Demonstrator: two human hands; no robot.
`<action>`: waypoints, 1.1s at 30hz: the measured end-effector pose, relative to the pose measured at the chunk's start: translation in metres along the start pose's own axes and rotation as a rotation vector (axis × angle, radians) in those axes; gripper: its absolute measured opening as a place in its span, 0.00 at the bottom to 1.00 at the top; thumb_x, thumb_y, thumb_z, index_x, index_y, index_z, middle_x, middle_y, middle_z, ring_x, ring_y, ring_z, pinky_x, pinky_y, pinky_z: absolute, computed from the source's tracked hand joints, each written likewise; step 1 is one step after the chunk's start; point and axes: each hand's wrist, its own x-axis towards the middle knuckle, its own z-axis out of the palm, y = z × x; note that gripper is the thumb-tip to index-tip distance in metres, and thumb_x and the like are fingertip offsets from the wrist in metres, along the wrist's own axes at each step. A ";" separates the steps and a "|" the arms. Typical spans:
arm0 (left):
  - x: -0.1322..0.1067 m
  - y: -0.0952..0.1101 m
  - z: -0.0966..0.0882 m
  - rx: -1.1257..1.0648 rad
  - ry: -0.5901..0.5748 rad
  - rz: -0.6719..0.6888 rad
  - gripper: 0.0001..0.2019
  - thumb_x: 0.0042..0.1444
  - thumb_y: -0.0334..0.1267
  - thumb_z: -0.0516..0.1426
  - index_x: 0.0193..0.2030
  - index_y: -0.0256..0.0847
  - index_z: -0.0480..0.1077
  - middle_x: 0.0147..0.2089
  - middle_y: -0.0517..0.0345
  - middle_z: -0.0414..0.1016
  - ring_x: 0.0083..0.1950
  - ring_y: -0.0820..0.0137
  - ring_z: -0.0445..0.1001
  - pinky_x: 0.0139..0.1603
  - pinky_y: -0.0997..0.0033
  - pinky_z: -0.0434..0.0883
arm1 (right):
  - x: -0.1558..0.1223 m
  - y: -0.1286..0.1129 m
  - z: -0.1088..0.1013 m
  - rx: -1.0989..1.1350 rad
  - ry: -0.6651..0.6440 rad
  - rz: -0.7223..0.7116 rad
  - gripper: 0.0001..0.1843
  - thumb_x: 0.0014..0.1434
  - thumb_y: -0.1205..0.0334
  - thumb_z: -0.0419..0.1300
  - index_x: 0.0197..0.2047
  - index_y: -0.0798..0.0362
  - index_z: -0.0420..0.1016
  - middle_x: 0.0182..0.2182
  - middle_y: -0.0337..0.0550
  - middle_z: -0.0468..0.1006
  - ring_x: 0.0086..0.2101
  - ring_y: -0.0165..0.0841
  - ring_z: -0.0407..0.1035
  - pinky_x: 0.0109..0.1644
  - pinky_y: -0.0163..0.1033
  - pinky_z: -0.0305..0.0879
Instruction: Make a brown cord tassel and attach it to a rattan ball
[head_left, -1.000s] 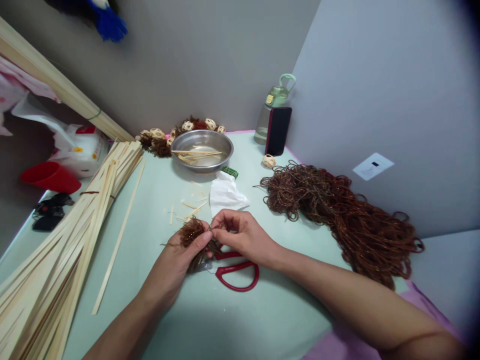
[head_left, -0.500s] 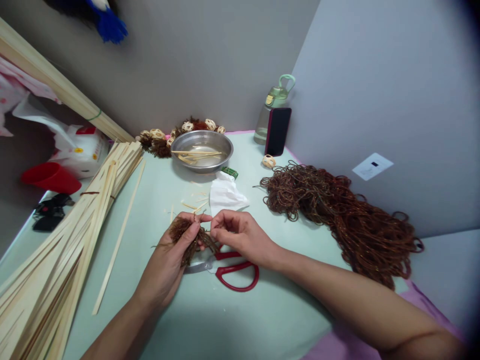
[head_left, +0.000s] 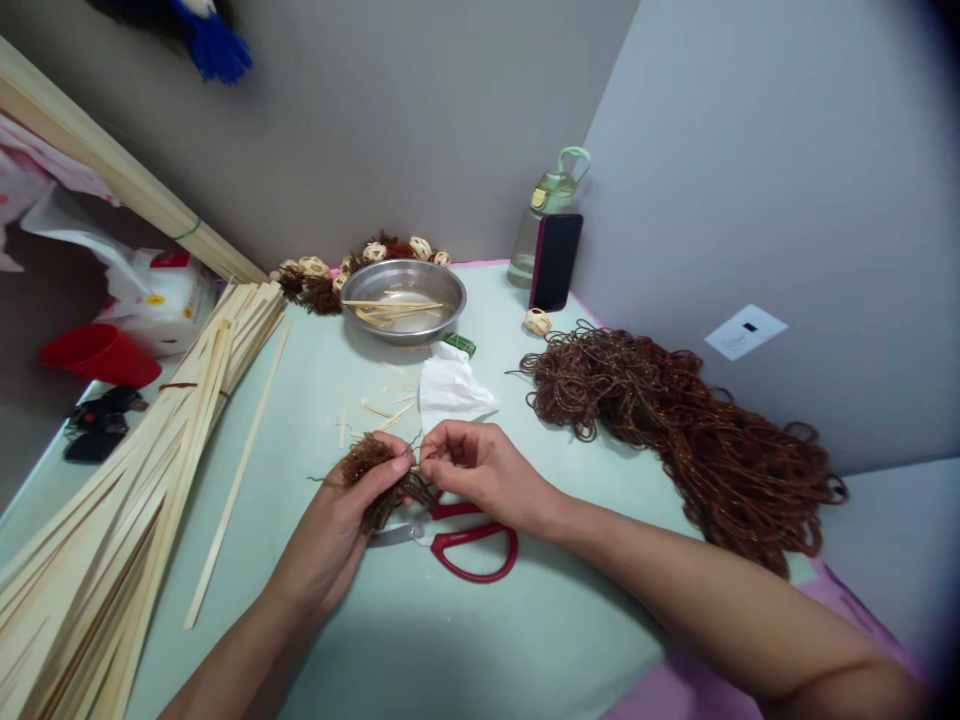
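In my left hand (head_left: 352, 510) is a brown yarn tassel (head_left: 366, 458), its frayed ends fanning out over the thumb and a bundle of strands hanging below. My right hand (head_left: 487, 475) is closed in a pinch beside it, with a thin brown strand running from its fingertips toward the left thumb. The two sets of fingertips almost touch. Beneath them on the table lie scissors (head_left: 474, 580) with red handles, the blades partly covered by the tassel and left hand. A crumpled white tissue (head_left: 454, 385) lies just beyond my hands.
A metal bowl (head_left: 405, 337) holds water and thin strips. Bamboo strips (head_left: 127, 500) lie along the left side. A heap of brown yarn (head_left: 675, 430) spreads on the right. A phone (head_left: 556, 262) leans against a bottle (head_left: 525, 240), near a small woven ball (head_left: 537, 321).
My left thumb and index finger have shifted right, toward the right fingertips, and more of the tassel's frayed end shows. My right hand has stayed nearly in place.
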 end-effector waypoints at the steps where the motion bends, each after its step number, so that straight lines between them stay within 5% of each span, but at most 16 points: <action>1: 0.000 -0.001 0.000 0.006 0.004 -0.008 0.06 0.55 0.40 0.64 0.33 0.41 0.72 0.34 0.62 0.71 0.36 0.72 0.69 0.36 0.77 0.69 | 0.000 0.000 0.000 0.006 -0.001 0.000 0.06 0.55 0.64 0.64 0.32 0.56 0.71 0.24 0.33 0.70 0.24 0.24 0.61 0.30 0.32 0.57; 19: -0.001 -0.001 -0.003 -0.003 -0.044 -0.043 0.07 0.56 0.39 0.63 0.33 0.42 0.69 0.33 0.62 0.68 0.36 0.72 0.67 0.34 0.78 0.68 | -0.001 -0.002 0.000 -0.079 -0.005 -0.012 0.02 0.55 0.69 0.60 0.33 0.56 0.70 0.24 0.33 0.67 0.25 0.24 0.58 0.31 0.33 0.55; 27: -0.001 -0.001 -0.001 -0.004 -0.028 -0.055 0.08 0.54 0.39 0.65 0.33 0.41 0.70 0.32 0.62 0.68 0.34 0.73 0.68 0.33 0.77 0.70 | -0.002 -0.006 -0.001 -0.118 -0.015 -0.046 0.13 0.63 0.56 0.59 0.31 0.56 0.69 0.25 0.34 0.66 0.27 0.26 0.60 0.33 0.34 0.56; 33: 0.000 -0.002 -0.001 -0.010 0.026 -0.043 0.08 0.54 0.40 0.65 0.36 0.42 0.72 0.34 0.62 0.70 0.35 0.73 0.69 0.33 0.76 0.72 | 0.001 -0.003 -0.002 -0.036 0.017 -0.053 0.14 0.59 0.53 0.64 0.34 0.55 0.70 0.27 0.34 0.67 0.27 0.26 0.60 0.33 0.34 0.57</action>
